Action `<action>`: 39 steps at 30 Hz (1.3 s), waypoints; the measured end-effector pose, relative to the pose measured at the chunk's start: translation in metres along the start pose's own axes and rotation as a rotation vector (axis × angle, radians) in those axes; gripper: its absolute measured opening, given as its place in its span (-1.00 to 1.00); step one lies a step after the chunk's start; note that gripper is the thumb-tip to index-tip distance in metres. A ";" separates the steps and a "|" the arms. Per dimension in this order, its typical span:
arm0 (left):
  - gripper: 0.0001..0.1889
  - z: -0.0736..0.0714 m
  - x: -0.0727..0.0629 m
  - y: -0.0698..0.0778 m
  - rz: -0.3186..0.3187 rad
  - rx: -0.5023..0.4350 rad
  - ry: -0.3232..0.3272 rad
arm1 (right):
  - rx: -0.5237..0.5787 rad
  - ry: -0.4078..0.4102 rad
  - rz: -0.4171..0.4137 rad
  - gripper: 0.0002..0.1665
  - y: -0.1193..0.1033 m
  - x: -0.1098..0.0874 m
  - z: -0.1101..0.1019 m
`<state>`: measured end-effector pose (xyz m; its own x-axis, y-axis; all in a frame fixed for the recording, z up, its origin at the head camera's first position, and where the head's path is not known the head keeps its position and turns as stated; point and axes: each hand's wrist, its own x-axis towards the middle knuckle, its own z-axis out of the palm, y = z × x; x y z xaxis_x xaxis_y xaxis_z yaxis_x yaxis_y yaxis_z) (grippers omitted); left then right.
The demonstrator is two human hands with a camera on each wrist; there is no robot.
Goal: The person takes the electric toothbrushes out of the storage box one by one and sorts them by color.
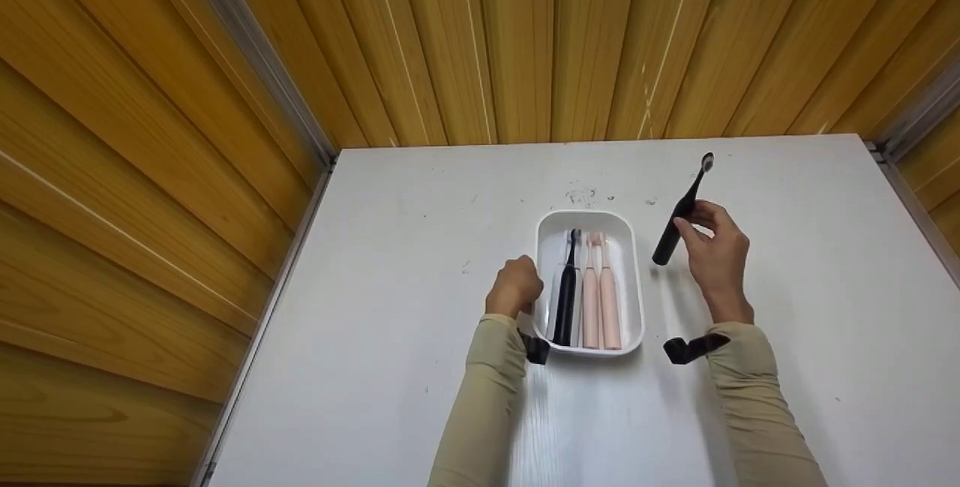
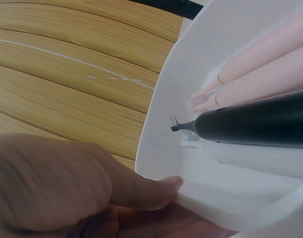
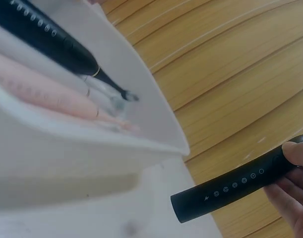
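Note:
My right hand [image 1: 718,258] pinches a black electric toothbrush [image 1: 673,230] between thumb and fingers, its bristle head pointing up and away, to the right of a white tray [image 1: 637,322]. In the right wrist view a row of small symbols shows on the black handle [image 3: 230,186]. My left hand [image 1: 516,286] grips the tray's left wall, with the thumb [image 2: 156,192] over the rim and the fingers beneath. Inside the tray lie another black toothbrush [image 1: 566,307], two pink toothbrushes [image 1: 591,311] and white ones [image 2: 255,157] partly hidden beside the black one.
The tray stands on a white table [image 1: 390,284] with small dark marks [image 1: 581,196] behind it. Yellow wood-look panels [image 1: 517,44] rise along the back and sides, with metal framing [image 1: 262,52] at the corner. A black camera mount [image 1: 694,348] sits on the right wrist.

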<state>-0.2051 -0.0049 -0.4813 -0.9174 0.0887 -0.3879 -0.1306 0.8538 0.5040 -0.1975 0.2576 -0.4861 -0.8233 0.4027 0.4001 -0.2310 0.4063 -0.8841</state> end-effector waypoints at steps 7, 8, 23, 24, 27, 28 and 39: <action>-0.85 -0.001 0.000 0.000 -0.008 -0.016 -0.013 | 0.000 0.009 0.011 -0.62 0.015 0.000 0.007; -0.85 0.000 0.000 -0.001 -0.008 -0.019 -0.013 | 0.000 0.004 0.008 -0.62 0.013 -0.001 0.008; -0.84 0.000 0.001 0.000 -0.015 -0.047 -0.030 | 0.021 0.028 -0.040 -0.60 0.059 0.010 0.024; -0.84 0.000 0.001 0.000 -0.014 -0.042 -0.027 | 0.021 0.024 -0.042 -0.60 0.061 0.010 0.024; -0.84 0.000 0.000 0.000 -0.011 -0.041 -0.021 | 0.014 0.016 -0.038 -0.59 0.064 0.008 0.025; -0.84 0.001 0.000 0.000 -0.009 -0.042 -0.020 | 0.011 0.013 -0.038 -0.59 0.065 0.007 0.025; -0.83 0.000 0.001 0.000 0.003 -0.026 -0.006 | -0.010 -0.001 -0.042 -0.61 0.067 0.008 0.026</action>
<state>-0.2056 -0.0046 -0.4817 -0.9155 0.0945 -0.3911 -0.1377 0.8397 0.5253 -0.2325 0.2669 -0.5485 -0.8135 0.3842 0.4365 -0.2603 0.4306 -0.8642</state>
